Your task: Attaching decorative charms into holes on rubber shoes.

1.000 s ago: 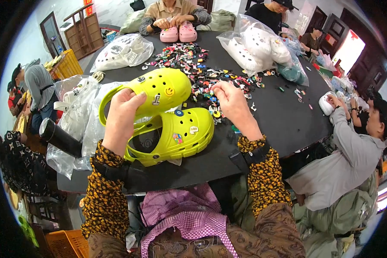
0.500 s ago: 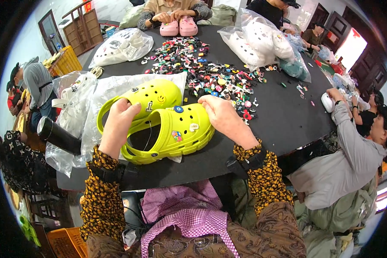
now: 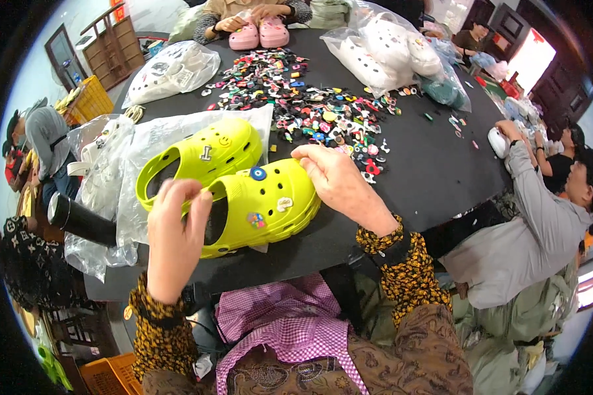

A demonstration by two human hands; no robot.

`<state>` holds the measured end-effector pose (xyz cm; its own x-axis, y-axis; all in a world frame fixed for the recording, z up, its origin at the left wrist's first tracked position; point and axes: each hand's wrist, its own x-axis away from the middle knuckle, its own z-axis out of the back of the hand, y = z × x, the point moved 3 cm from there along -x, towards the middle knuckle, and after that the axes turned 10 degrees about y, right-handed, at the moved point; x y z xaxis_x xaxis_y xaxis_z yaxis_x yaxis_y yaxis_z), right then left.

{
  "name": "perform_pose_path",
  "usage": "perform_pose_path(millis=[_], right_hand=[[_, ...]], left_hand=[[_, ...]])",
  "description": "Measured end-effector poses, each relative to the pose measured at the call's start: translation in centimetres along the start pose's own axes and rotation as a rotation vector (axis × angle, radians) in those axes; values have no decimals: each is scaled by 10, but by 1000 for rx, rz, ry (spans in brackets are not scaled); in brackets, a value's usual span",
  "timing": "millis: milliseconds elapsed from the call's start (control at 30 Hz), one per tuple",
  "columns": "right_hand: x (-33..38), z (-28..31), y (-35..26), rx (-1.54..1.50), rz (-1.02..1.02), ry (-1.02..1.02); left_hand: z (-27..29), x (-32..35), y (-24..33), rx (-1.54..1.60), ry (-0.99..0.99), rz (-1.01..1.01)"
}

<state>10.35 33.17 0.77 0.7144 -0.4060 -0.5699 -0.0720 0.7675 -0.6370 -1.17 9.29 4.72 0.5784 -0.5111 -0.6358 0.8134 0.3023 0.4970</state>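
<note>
Two yellow-green foam clogs lie side by side in front of me. The near clog (image 3: 296,184) has a blue eye charm, a whitish charm and a multicoloured charm on its upper. A letter-shaped charm and a smiley sit on the far clog (image 3: 234,155), which rests partly on a clear plastic bag (image 3: 151,141). My right hand (image 3: 346,187) grips the near clog by its toe, thumb on top. Over that clog's heel end is my left hand (image 3: 174,237), thumb and fingers apart with nothing visible between them; it hides part of the heel strap.
A heap of colourful shoe charms (image 3: 323,118) covers the middle of the dark table (image 3: 435,178). Bagged white clogs (image 3: 171,69) lie far left, more bagged clogs (image 3: 392,52) far right. A black cylinder (image 3: 79,220) lies at left. Opposite, a person's hands hold pink clogs (image 3: 273,33).
My left hand has let go of the clogs and come back toward me, its fingers parting. The clogs appear slightly farther left as the view shifted. My right hand keeps hold of the toe.
</note>
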Motion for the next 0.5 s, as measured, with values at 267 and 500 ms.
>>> perform_pose_path(millis=[267, 500], right_hand=[[7, 5, -2, -269, -153, 9], [-18, 64, 36, -365, -321, 234]], left_hand=[[-29, 18, 1, 269, -198, 237], [-19, 26, -15, 214, -227, 294]])
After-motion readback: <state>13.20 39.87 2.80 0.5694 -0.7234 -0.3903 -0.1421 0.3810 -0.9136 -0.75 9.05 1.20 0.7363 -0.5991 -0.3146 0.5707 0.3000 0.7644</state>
